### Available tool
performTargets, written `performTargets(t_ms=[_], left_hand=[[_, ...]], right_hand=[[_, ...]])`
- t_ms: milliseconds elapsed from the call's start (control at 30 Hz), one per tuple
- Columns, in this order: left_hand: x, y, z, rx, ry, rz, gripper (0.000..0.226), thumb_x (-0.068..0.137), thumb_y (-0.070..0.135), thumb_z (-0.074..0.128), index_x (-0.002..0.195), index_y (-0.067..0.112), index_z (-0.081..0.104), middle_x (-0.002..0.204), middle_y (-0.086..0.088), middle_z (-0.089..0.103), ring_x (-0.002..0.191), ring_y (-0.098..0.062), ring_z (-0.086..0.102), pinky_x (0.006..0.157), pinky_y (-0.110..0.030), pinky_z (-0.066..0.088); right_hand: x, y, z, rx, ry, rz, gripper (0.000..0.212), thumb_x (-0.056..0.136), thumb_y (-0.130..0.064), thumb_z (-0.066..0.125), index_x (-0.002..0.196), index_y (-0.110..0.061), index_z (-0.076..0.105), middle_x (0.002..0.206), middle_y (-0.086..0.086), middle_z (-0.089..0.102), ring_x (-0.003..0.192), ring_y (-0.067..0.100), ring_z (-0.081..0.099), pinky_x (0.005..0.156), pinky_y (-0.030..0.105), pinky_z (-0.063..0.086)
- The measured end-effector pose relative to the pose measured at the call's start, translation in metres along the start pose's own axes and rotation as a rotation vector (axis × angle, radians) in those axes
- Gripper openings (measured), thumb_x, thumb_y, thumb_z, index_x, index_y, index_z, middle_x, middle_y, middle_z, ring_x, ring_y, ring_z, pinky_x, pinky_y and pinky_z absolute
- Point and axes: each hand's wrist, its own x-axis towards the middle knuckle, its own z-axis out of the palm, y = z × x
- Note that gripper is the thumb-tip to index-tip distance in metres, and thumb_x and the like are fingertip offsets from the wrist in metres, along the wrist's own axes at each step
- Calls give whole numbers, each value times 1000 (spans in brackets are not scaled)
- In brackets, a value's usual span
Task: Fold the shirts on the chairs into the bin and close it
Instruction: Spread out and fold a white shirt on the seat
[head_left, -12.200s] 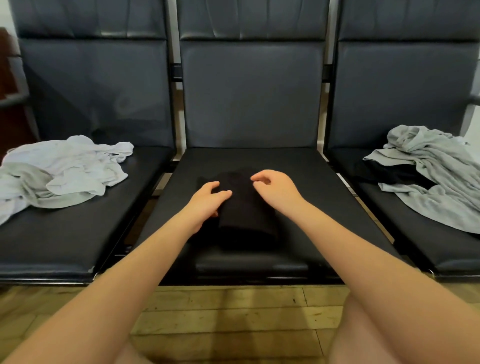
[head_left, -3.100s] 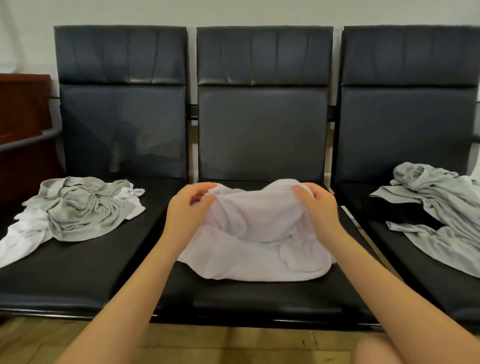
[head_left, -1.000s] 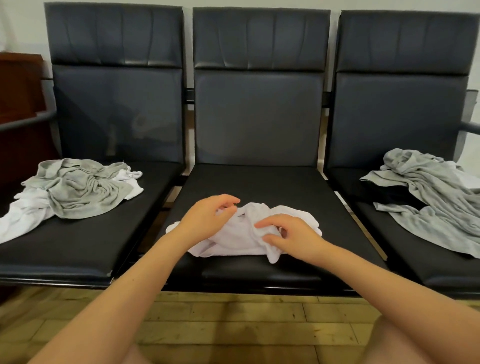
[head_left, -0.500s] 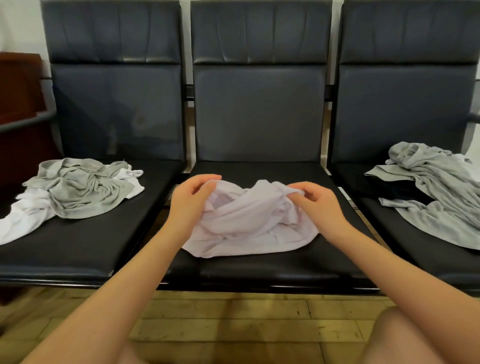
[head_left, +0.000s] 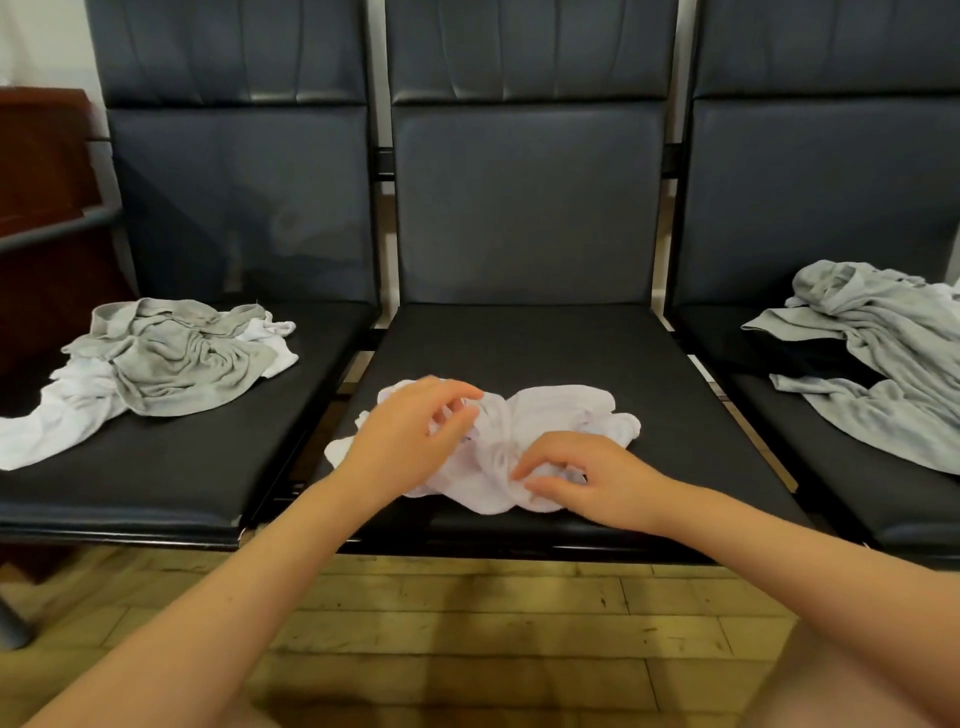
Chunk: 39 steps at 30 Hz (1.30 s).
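Observation:
A crumpled white shirt (head_left: 563, 418) lies in a heap on the seat of the middle chair (head_left: 524, 343). My left hand (head_left: 410, 439) is over the shirt's left part, its curled fingers and thumb closing into a bunch of the cloth. My right hand (head_left: 587, 480) is at the shirt's front right edge, where thumb and forefinger pinch a fold. A grey shirt on top of a white one (head_left: 166, 358) is piled on the left chair. A light grey shirt (head_left: 893, 358) is spread over something black (head_left: 810, 353) on the right chair. No bin is in view.
Three black padded chairs stand in a row against the wall, and the left seat (head_left: 171, 483) and right seat (head_left: 883, 509) flank the middle one. A brown wooden cabinet (head_left: 41, 171) stands at the far left. Wooden flooring (head_left: 467, 623) runs below the seats.
Half a second ago both hands held the white shirt raised and spread; it has since come down into a heap on the seat, and my hands have moved lower and closer together.

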Motion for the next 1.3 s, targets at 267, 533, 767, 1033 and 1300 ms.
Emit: performTargets(t_ms=[267,533,767,1033,1300], left_hand=[[-18,-6,21,-205,-129,-76,14,91,26,64,101,35,66,89,14,66,85,-2,60,81,-20,49],[-49,-18,-6,57,-294,-22,42,89,17,49,122,41,55,63,6,47,63,-3,48,59,-14,40],[-70,-41,-21,120,-293,-117,50,88,18,52,131,43,44,67,13,52,61,-4,49,57,-18,40],[-72,-33,-17,-21,-337,13,25,92,21,59,102,43,67,79,12,58,68,-9,51,62,-15,40],[-47,-15,-5,49,194,-199,22,93,36,53,114,30,59,80,12,61,59,-2,51,56,-19,36]], right_hand=[[11,8,-2,39,37,254,37,85,-34,71,119,-36,57,97,-15,59,85,2,56,81,18,49],[9,10,-2,-25,47,211,31,94,-41,56,120,-27,61,101,-11,56,94,9,55,89,23,47],[19,7,2,-89,46,120,58,98,-43,32,85,6,60,89,20,61,88,29,54,83,38,40],[36,0,18,-217,141,37,30,87,-48,61,107,-27,70,105,-11,64,102,7,54,92,25,42],[47,-2,18,-86,230,151,15,92,-27,58,91,-18,70,92,-3,68,87,12,61,86,33,49]])
